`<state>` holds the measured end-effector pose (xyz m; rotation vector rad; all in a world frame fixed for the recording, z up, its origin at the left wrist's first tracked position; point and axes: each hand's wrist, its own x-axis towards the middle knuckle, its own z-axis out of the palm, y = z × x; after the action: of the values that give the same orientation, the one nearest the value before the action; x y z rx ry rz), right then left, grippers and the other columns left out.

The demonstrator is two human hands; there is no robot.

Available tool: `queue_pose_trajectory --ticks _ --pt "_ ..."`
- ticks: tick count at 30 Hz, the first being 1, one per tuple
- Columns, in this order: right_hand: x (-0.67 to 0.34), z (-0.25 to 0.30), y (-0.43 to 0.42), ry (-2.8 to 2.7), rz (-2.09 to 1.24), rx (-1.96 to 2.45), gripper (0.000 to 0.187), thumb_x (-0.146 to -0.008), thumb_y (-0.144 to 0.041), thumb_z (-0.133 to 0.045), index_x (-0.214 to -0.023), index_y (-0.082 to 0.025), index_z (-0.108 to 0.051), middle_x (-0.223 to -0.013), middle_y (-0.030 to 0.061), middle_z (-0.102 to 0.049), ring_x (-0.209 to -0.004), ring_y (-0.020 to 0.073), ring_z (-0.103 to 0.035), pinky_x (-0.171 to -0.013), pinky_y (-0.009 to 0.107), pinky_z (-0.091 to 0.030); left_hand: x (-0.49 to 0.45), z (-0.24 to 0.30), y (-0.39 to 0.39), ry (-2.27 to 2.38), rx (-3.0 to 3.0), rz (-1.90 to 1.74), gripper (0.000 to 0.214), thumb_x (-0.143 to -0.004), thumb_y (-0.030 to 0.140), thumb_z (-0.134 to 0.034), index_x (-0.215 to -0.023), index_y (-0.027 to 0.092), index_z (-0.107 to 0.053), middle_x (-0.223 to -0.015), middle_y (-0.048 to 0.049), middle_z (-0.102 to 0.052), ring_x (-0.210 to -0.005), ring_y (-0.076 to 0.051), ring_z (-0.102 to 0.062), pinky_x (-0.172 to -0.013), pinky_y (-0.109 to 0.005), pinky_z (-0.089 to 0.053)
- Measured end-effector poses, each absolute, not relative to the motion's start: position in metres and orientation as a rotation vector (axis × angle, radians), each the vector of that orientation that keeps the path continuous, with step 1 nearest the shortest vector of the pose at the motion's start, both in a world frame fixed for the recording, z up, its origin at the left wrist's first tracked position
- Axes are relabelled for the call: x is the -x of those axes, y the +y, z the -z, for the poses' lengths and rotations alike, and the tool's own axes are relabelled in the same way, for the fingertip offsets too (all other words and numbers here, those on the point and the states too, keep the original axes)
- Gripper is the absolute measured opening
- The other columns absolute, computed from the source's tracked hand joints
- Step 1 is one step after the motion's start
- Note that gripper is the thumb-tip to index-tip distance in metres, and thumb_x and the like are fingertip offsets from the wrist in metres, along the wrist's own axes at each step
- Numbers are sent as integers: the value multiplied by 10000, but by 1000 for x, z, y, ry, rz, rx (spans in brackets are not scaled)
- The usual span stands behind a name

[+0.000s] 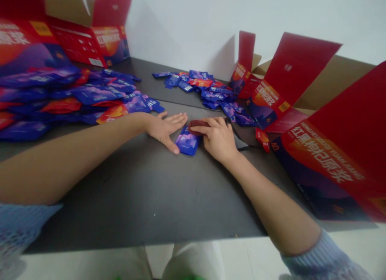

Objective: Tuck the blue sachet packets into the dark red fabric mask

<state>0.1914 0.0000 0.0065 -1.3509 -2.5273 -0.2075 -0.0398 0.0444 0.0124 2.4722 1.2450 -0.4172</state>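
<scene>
A small blue and red sachet (187, 142) lies on the dark grey table (144, 195) between my hands. My left hand (164, 128) rests flat beside it, fingers stretched out, thumb tip touching the sachet's left edge. My right hand (215, 137) has its fingers curled down over the sachet's red upper end, pressing on it.
A large heap of the same sachets (69, 97) fills the left. A smaller scatter of sachets (208, 91) lies at the back centre. Open red cartons stand at the back left (84, 35) and along the right (328, 151). A lone red sachet (263, 139) lies right of my hand.
</scene>
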Motion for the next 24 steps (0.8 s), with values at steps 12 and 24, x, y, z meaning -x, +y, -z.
queue_pose_trajectory --ticks 12,24 --pt "-215 -13 18 -2196 105 1453 491 -959 -212 -328 -1405 -255 -529 -1387 77 -590 -1215 286 -502 -1003 486 -402 47 -11 38 1233 -2518 297 1244 -693 836 -546 -1601 244 65 -1651 -135 127 -1531 -348 84 -1181 -590 40" --pt "-181 -18 -29 -2777 108 1037 417 -994 -390 -445 -1400 -387 -537 -1412 73 -539 -1234 311 -407 -957 495 -377 44 -9 38 1281 -2506 320 1282 -662 840 -553 -1602 231 69 -1654 -112 140 -1528 -368 84 -1192 -551 46"
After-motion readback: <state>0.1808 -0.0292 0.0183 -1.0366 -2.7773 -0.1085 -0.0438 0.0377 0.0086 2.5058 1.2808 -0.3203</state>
